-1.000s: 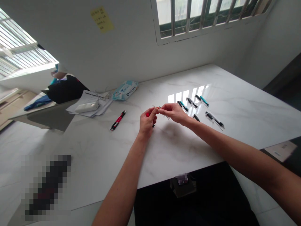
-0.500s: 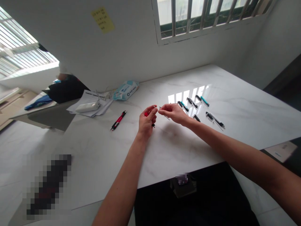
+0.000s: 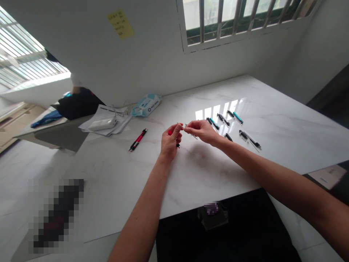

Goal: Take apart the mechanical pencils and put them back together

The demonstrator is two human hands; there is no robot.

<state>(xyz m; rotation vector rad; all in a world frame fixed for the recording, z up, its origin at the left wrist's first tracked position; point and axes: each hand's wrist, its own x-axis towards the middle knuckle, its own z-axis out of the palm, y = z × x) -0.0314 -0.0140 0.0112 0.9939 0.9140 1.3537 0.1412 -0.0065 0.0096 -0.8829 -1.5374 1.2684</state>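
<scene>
Red-and-black pen (image 3: 170, 133) sits gripped in the person's left hand (image 3: 170, 140), the fingers curled closed around it, so only a bit of red barrel and a dark tip show past them. Just beside that hand, the right hand (image 3: 200, 131) is held in a narrow pinch, thumb and forefinger closed on a thin silvery pen part (image 3: 193, 135) whose slim ends stick out on both sides of the fingers. Its exact kind is too small to tell. Both hands are raised just above a white marble table (image 3: 191, 174) with soft grey veins.

To the left of the hands lies a second red-and-black pen (image 3: 137, 140), and farther left are a pale blue packet of wet wipes (image 3: 146, 105) and a loose stack of white papers (image 3: 105, 122) with a white oblong object (image 3: 103, 124) on top. To the right of the hands, a loose group of black pens with teal parts (image 3: 214, 123) lies on the marble, along with a slim black-and-silver pen (image 3: 250, 139).
</scene>
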